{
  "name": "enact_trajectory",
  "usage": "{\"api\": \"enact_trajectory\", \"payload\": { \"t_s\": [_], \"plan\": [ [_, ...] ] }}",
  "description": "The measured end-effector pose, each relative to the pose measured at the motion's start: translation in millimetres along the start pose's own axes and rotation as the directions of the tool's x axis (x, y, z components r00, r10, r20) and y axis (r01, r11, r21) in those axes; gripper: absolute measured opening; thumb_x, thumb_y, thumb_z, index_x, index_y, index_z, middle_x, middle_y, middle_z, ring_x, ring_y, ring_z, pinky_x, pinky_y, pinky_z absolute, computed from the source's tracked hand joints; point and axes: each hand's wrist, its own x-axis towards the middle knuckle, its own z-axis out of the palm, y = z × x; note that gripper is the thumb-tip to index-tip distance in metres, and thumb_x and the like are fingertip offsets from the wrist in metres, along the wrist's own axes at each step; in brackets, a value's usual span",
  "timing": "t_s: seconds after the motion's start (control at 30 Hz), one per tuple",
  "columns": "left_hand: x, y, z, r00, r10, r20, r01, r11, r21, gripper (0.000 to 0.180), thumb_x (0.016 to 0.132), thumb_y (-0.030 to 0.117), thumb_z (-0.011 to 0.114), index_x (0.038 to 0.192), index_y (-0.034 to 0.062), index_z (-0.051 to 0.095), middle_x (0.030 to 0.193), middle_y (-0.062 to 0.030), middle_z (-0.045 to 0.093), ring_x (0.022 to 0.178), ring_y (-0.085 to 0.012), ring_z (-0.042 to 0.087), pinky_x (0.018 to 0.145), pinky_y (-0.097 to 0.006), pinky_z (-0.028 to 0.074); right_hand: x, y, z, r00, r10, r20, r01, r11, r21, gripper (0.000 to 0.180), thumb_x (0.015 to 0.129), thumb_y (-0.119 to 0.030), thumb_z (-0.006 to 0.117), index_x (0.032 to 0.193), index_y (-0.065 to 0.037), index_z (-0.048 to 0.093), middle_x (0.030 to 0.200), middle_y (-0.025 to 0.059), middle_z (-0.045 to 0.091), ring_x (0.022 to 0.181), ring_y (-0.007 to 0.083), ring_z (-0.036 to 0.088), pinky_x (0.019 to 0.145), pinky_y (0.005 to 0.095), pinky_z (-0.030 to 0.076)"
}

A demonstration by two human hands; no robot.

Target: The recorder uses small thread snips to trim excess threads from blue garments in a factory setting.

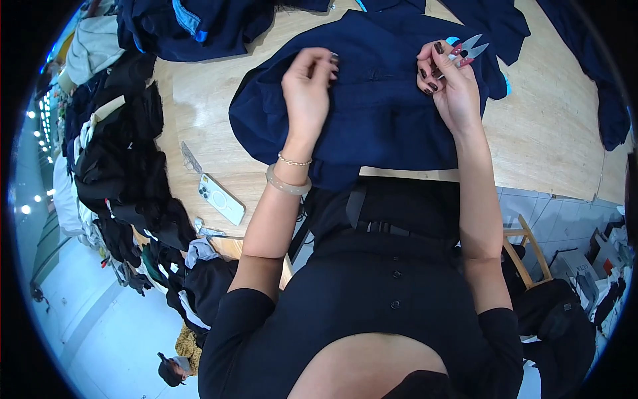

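A dark navy garment (379,113) lies spread on a wooden table (545,126) in front of me. My left hand (307,86) pinches a fold of the navy fabric near the garment's upper middle, fingers closed on the cloth. My right hand (452,83) holds small thread snips (468,50) with red handles and silver blades, which point up and to the right above the garment. That hand also rests against the fabric at the garment's right side.
A white phone (221,198) lies near the table's left front edge, with small metal clips (191,159) beside it. More navy garments (199,26) are heaped at the back. Dark clothes (126,173) pile along the left. A wooden chair (528,249) stands at the lower right.
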Motion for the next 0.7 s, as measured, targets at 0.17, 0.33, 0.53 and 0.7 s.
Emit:
{"api": "enact_trajectory", "payload": {
  "t_s": [0.17,0.33,0.53,0.7],
  "plan": [
    [-8,9,-4,0.988,0.134,-0.070,-0.133,0.991,0.023,0.012,0.100,0.008,0.045,0.109,-0.0003,0.047,0.095,-0.0096,0.061,0.073,-0.0109,0.057,0.067,-0.022,0.047,0,2,-1,1.000,-0.005,0.003,0.005,1.000,-0.010,0.027,0.101,-0.024,0.047,0.089,-0.001,0.057,0.069,0.0005,0.048,0.058,0.0044,0.041,0.052,0.0197,0.034],
    [-27,23,6,0.924,0.284,0.256,-0.368,0.844,0.391,0.029,0.068,0.008,0.080,0.089,0.0023,0.060,0.082,-0.0070,0.052,0.071,-0.0193,0.053,0.064,-0.027,0.047,0,2,-2,1.000,0.016,0.005,-0.016,1.000,0.001,0.026,0.100,-0.023,0.048,0.091,-0.001,0.058,0.071,0.0007,0.050,0.059,0.0043,0.042,0.053,0.0192,0.034],
    [-31,11,15,0.921,0.292,0.256,-0.386,0.762,0.520,0.028,0.070,0.007,0.078,0.093,0.0017,0.063,0.087,-0.0058,0.055,0.073,-0.0194,0.052,0.067,-0.028,0.047,1,2,-2,1.000,0.007,0.016,-0.006,1.000,-0.012,0.026,0.100,-0.023,0.048,0.091,-0.001,0.059,0.072,0.0007,0.051,0.060,0.0042,0.043,0.053,0.0191,0.034],
    [-24,21,12,0.933,0.207,0.294,-0.327,0.828,0.455,0.036,0.069,0.005,0.078,0.100,0.0031,0.062,0.093,-0.0073,0.055,0.079,-0.0224,0.054,0.071,-0.030,0.048,-1,-10,8,0.995,0.061,-0.074,-0.063,0.998,-0.015,0.023,0.100,-0.025,0.047,0.091,-0.005,0.051,0.068,0.0000,0.047,0.056,0.0042,0.039,0.050,0.0195,0.031]
  ]
}}
